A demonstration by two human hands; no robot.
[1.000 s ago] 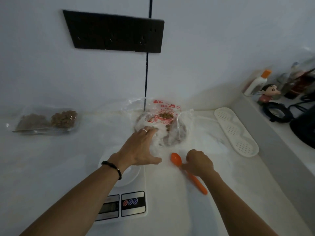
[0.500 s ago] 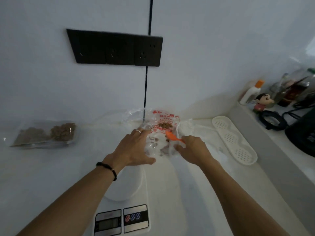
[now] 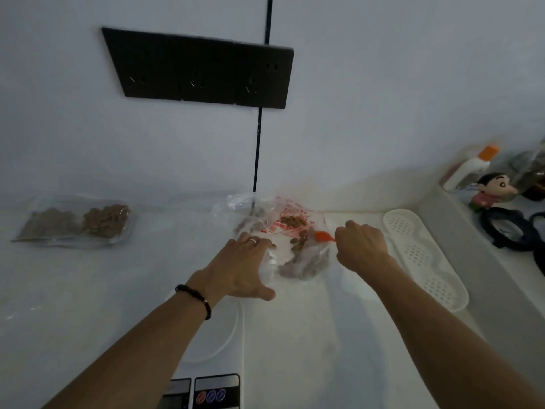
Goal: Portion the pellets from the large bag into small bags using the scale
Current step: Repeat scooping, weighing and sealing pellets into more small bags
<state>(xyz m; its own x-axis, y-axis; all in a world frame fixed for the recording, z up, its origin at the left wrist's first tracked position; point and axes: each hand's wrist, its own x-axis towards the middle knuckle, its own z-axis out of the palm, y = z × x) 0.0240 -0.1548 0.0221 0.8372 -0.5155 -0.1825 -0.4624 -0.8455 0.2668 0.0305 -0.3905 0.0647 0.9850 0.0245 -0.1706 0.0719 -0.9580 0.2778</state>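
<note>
Left hand (image 3: 241, 270) flat on large bag (image 3: 283, 231), right hand (image 3: 361, 246) grip on orange spoon (image 3: 323, 236)

I see the large clear bag (image 3: 290, 231) lying open by the wall, brown pellets (image 3: 295, 221) inside; white scale (image 3: 219, 349) near me.

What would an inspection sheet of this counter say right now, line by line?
Surface: white counter, dimly lit.
Job's things: large bag of brown pellets lies at the wall; orange spoon reaches into it; filled small bags lie far left; scale sits near, its platform showing no bag.
Clutter: white perforated tray on the right.
Grippers: left hand rests on the large bag with straight fingers; right hand grips the spoon.
Cables: dark cord runs down the wall.
Surroundings: black outlet panel; ledge with bottle and figurine.
</note>
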